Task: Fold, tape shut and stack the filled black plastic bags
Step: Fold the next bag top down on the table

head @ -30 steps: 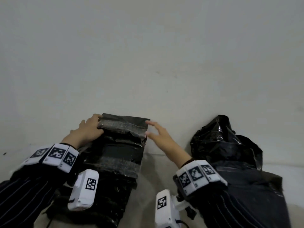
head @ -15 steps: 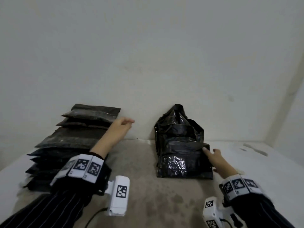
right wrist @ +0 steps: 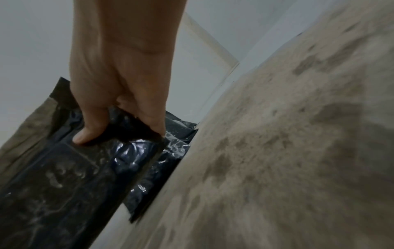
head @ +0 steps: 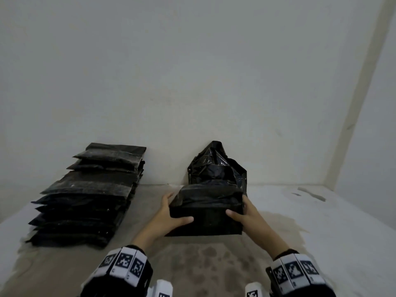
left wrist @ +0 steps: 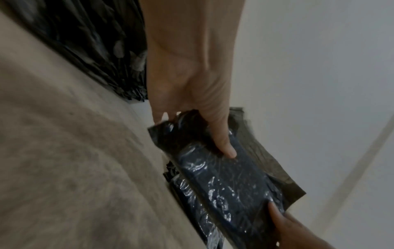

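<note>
A filled black plastic bag (head: 211,213) is held between both hands in front of the pile of unfolded bags (head: 216,168) leaning on the wall. My left hand (head: 171,213) grips its left edge, thumb on top (left wrist: 224,143), fingers underneath. My right hand (head: 242,213) grips its right edge the same way, thumb pressed on the top face (right wrist: 89,131). The bag (left wrist: 230,182) is glossy, with a loose flap toward the wall. A stack of folded, taped bags (head: 90,189) stands at the left against the wall.
The bags sit on a stained beige surface (head: 203,264) that meets a white wall (head: 192,82). A room corner (head: 334,185) lies at the far right. Bare surface shows between the stack and the pile.
Both hands left the taped stack at the left and swung right. The right hand reached the bag pile first; now both hands grip one bag by its sides.
</note>
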